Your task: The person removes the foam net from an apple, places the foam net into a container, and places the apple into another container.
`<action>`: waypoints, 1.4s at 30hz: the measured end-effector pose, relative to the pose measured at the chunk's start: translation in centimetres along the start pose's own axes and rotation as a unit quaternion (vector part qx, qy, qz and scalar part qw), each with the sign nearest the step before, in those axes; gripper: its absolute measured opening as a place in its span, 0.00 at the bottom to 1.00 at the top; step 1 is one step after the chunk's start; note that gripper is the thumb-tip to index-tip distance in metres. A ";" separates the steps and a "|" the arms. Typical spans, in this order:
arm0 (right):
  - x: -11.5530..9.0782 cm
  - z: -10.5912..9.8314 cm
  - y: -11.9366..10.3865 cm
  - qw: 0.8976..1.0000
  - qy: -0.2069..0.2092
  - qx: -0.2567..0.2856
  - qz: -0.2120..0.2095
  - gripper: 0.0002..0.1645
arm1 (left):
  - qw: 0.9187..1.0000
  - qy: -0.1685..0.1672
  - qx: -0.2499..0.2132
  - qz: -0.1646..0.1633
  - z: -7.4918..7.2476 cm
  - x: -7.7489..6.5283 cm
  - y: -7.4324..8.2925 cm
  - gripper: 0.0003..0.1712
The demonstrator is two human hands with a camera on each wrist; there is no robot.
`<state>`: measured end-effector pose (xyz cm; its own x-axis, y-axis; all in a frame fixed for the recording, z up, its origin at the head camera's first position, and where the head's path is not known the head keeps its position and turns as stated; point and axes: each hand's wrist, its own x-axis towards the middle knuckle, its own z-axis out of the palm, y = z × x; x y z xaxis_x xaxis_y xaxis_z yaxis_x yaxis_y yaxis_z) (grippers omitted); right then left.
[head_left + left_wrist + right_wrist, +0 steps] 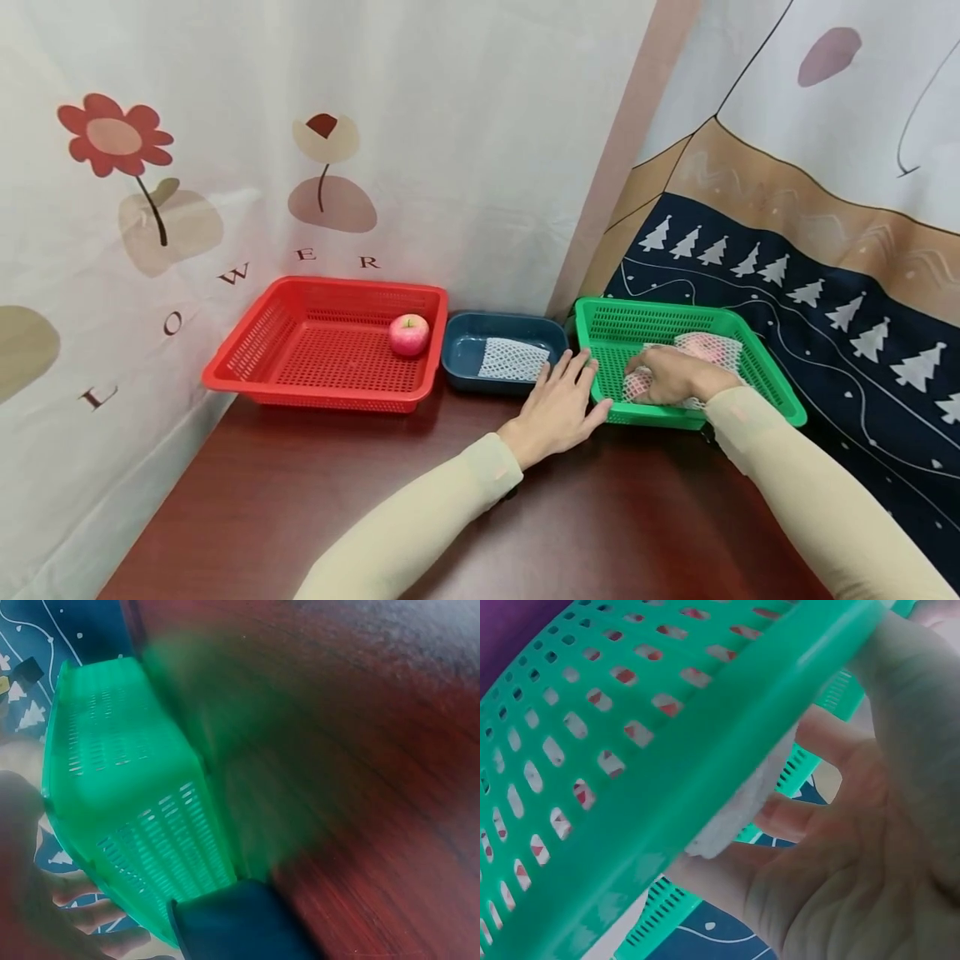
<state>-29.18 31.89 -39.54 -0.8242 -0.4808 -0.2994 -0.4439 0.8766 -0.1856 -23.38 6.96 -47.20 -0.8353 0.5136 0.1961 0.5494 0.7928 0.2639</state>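
Observation:
At the right of the head view my right hand (671, 375) reaches over the front rim of the green basket (780, 392). Its curled fingers grip a pinkish apple in a white foam net (637, 385). Under the palm the rest of that apple is hidden; the right wrist view shows the white foam net (739, 814) between fingers and thumb. Another netted apple (723, 350) lies farther right in the basket. My left hand (558, 408) has its fingers spread, fingertips right at the basket's left rim and overlapping the corner of the blue tray (468, 379).
Inside the blue tray lies a flattened white foam net (513, 360). To its left is a red basket (255, 333) with a bare apple (408, 335). Printed curtains (480, 167) hang right behind the containers. The dark red table (570, 525) extends in front.

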 end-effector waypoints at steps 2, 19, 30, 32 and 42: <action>-0.2 0.1 0.0 1.000 0.004 0.005 -0.001 0.32 | 1.000 -0.003 0.001 0.002 0.0 -0.1 0.2 0.43; -0.7 -0.5 0.0 0.999 0.043 0.023 -0.007 0.36 | 1.000 -0.011 0.000 -0.002 0.1 0.0 0.7 0.43; -0.1 0.2 -1.4 0.996 0.087 0.034 0.002 0.38 | 1.000 -0.006 0.019 -0.004 0.1 -0.1 0.2 0.43; -0.1 0.1 -1.5 0.995 0.094 0.038 0.007 0.38 | 1.000 -0.006 0.017 -0.006 0.1 -0.2 0.2 0.43; -0.2 0.2 -1.8 0.989 0.135 0.055 0.015 0.38 | 1.000 -0.005 0.003 -0.009 0.2 -0.3 0.4 0.43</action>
<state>-28.15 30.42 -39.38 -0.9073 -0.4178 -0.0476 -0.3885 0.8762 -0.2852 -22.93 7.16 -47.36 -0.8455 0.5024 0.1809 0.5338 0.8041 0.2617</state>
